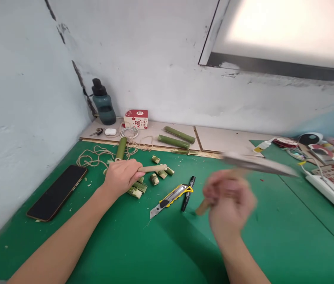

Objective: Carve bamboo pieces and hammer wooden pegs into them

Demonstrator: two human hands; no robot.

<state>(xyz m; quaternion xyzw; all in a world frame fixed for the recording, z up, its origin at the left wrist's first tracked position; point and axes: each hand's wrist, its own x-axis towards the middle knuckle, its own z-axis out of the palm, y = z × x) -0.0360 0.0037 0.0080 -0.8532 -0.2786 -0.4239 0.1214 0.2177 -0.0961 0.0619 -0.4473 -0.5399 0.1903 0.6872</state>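
Note:
My left hand is closed round a pale wooden stick that points right, low over a heap of short green bamboo pieces. My right hand is blurred by motion and grips the wooden handle of a broad flat blade, held above the green mat. A yellow utility knife and a black marker lie on the mat between my hands.
A black phone lies at the left. Twine, a wire coil, longer bamboo lengths, a dark bottle and a red-white box sit by the wall. A white power strip and clutter fill the right edge.

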